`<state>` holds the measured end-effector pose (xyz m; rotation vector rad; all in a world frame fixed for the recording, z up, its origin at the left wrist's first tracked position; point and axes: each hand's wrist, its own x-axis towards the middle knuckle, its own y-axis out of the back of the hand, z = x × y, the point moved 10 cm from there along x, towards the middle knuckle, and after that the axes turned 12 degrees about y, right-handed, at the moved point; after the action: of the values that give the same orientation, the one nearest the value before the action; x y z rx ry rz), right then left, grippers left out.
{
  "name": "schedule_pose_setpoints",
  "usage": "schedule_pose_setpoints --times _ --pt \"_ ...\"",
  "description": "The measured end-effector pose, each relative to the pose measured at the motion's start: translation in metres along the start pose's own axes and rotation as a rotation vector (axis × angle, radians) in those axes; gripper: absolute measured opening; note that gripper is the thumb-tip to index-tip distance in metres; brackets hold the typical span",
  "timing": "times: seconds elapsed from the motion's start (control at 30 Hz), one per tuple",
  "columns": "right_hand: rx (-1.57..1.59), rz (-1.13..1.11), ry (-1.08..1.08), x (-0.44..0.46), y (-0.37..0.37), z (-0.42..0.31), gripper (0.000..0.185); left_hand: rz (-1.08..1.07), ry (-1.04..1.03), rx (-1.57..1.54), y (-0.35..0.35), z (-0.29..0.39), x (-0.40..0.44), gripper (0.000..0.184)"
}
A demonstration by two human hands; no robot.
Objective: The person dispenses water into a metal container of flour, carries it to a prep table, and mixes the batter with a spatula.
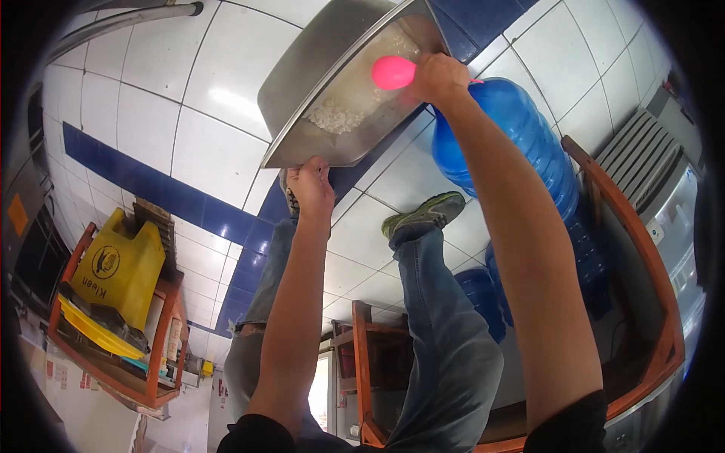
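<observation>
Pinching the near rim of a tilted metal container [306, 79], the left hand [312, 186] has its fingers closed on the edge, while the right hand [441, 78] is shut around a pink rounded utensil [393, 72] over the container's right side. Wet white grains [337, 118] lie inside, above the tiled floor [362, 238], with a blue bottle [521, 140] near the right forearm.

Smooth metal on the pan [308, 62], top centre; seemingly plastic on the pink utensil [393, 72]; glossy blue plastic on the bottle [521, 143], upper right; glossy tiles [148, 113], upper left.
</observation>
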<state>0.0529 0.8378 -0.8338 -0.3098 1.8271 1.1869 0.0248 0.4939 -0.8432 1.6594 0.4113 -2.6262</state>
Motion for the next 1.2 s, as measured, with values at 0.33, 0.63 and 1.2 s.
schedule_pose_setpoints --times 0.33,0.63,1.2 --pt "0.077 0.189 -0.020 -0.046 0.006 0.003 0.036 0.156 0.139 0.095 0.011 -0.002 -0.002 0.043" --pt "0.167 0.372 0.098 -0.150 0.035 0.016 0.036 0.112 0.277 0.104 0.018 -0.021 -0.010 0.039" --pt "0.611 0.995 -0.504 -0.538 -0.027 0.209 0.029 0.145 0.521 0.183 0.064 -0.071 -0.006 0.036"
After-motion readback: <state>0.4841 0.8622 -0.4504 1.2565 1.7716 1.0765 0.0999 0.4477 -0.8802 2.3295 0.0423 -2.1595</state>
